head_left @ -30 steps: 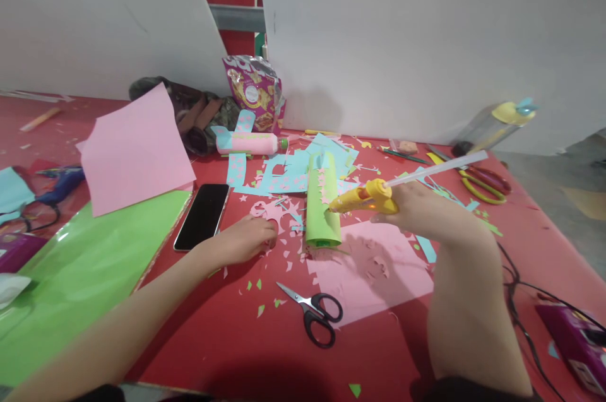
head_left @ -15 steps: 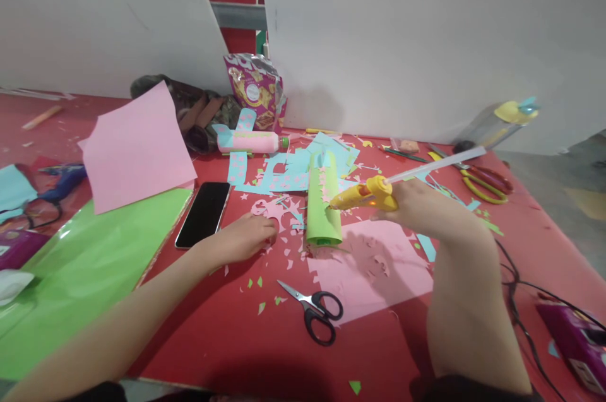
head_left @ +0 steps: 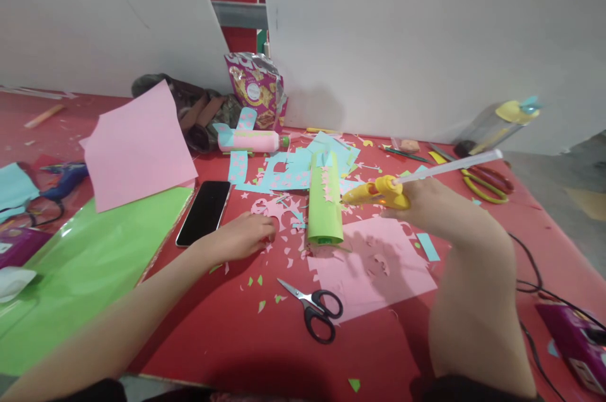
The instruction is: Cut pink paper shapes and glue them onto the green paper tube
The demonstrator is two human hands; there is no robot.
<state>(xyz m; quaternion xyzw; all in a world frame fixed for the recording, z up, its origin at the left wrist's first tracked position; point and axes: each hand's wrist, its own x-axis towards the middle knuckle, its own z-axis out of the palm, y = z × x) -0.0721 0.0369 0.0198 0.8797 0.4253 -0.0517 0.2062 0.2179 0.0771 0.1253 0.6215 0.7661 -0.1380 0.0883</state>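
My right hand (head_left: 421,203) is wrapped round a yellow hot glue gun (head_left: 374,194), with a long clear glue stick (head_left: 454,165) jutting from its back. The nozzle points left, close to the right side of a bottle wrapped in green paper (head_left: 324,219). A column of small pink paper stars (head_left: 326,184) runs down the wrapped bottle. My left hand (head_left: 249,235) rests on the table with its fingers curled beside pink star scraps (head_left: 272,208); what lies under the fingertips is hidden. Black-handled scissors (head_left: 315,310) lie in front.
A phone (head_left: 204,214) lies left of my left hand. Pink paper (head_left: 374,276) lies below the glue gun. Farther back are a pink-wrapped bottle (head_left: 255,141), blue paper (head_left: 298,168) and a snack bag (head_left: 258,89). A cable (head_left: 533,263) and larger scissors (head_left: 487,181) are at right.
My right hand has moved the glue gun slightly right, drawing the nozzle from over the green bottle to its right side. The lowest pink star there now shows. My left hand stays nearly still.
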